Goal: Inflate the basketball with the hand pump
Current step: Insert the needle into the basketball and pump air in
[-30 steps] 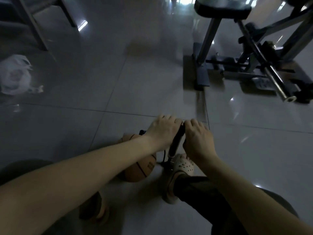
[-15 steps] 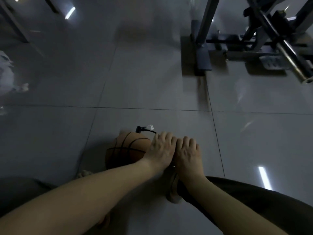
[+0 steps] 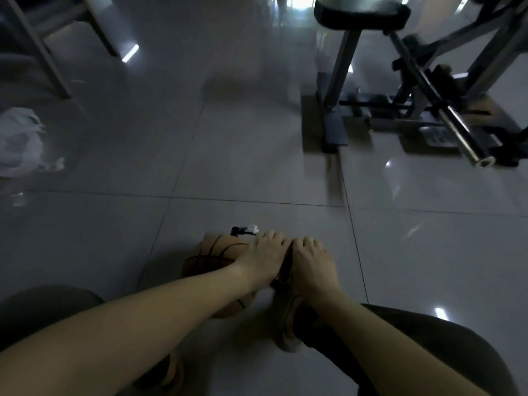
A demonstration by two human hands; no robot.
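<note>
Basketball of orange-brown rubber with black seams [image 3: 211, 255] sits on the glossy grey tiled floor [image 3: 257, 167], just left of the hands and partly hidden by the left forearm. A short black hose fitting with a white tip [image 3: 244, 230] lies against its top. The needle itself cannot be seen, but it appears to be plugged in.

The left hand [image 3: 261, 258] has its fingers curled down over one side of the handle of the black hand pump [image 3: 285, 267], which shows only as a dark strip between the hands. The right hand [image 3: 313, 264] grips the other side the same way. A pale shoe [image 3: 288, 324] below them seems to pin the pump's base.

The handle sits low, so pumping looks under way. The ball's firmness cannot be judged. More strokes and pulling the needle likely remain.
</note>
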